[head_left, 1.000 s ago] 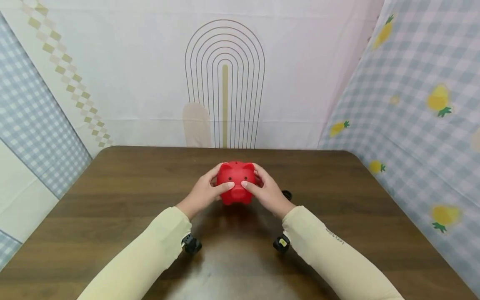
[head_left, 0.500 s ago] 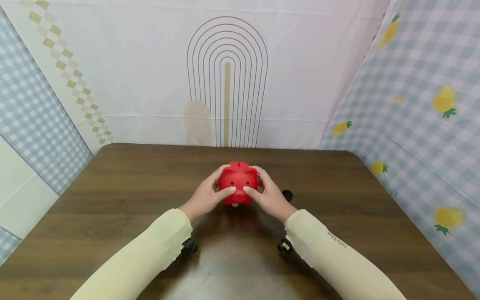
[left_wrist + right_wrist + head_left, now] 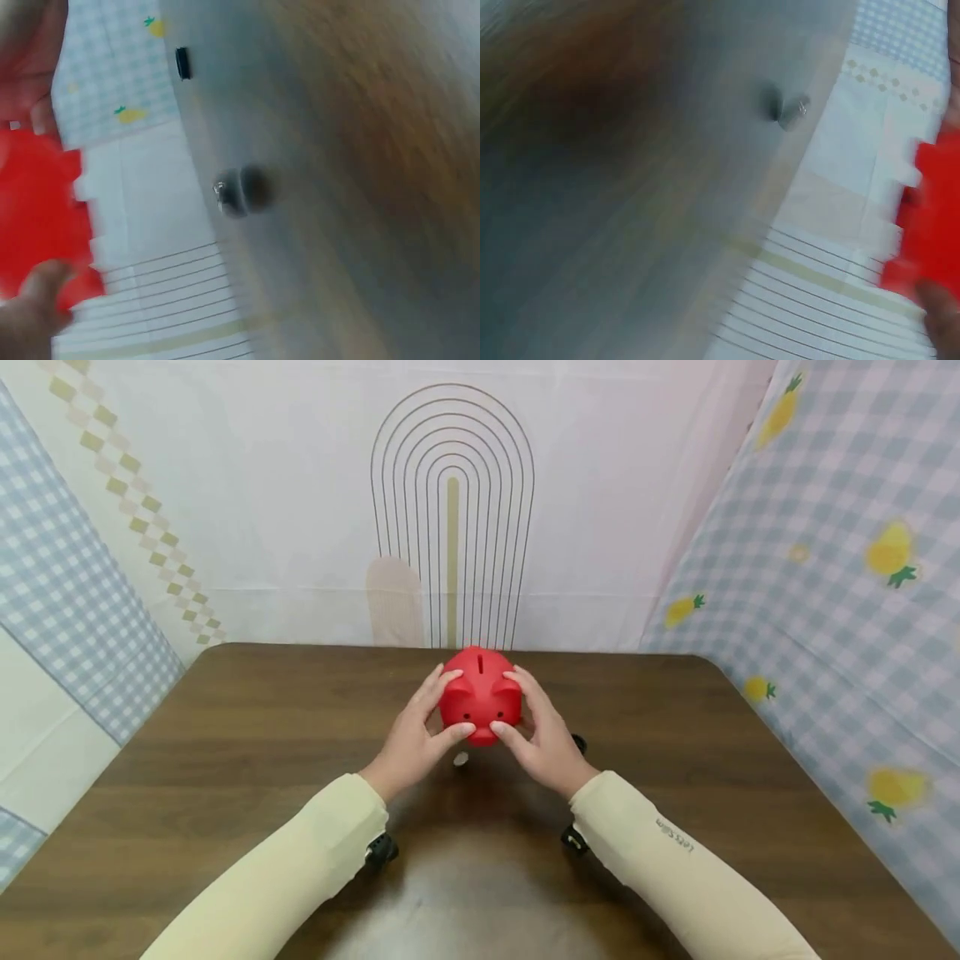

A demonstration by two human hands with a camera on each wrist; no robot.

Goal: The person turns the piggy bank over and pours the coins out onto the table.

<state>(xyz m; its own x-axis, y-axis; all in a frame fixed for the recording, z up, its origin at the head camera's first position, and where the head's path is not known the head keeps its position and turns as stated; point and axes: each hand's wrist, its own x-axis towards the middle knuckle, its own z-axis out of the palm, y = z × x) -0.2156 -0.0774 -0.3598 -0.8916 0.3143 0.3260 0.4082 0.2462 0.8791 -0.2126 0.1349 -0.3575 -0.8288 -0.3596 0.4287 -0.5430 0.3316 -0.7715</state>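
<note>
Between both hands a red piggy bank (image 3: 481, 693) is held above the table, its slotted top tipped toward the head camera. My left hand (image 3: 415, 727) grips its left side, thumb by the snout and fingers near the ear. The right hand (image 3: 545, 731) grips the other side in the same way. Below the bank, in the head view, is a small silvery coin (image 3: 461, 759). The left wrist view has this coin (image 3: 229, 193) on edge with a dark shadow or reflection beside it; in the right wrist view the coin (image 3: 794, 112) looks blurred.
A small round black cap (image 3: 579, 743) lies on the brown wooden table (image 3: 300, 718), partly behind the right hand. A white patterned cloth (image 3: 600, 510) hangs at the far edge, and a checked cloth with pineapples (image 3: 817, 610) hangs on the right.
Both hands have raised the piggy bank and tipped it so its slot shows more. A coin, first seen under it half a second ago, now appears apart from it, below.
</note>
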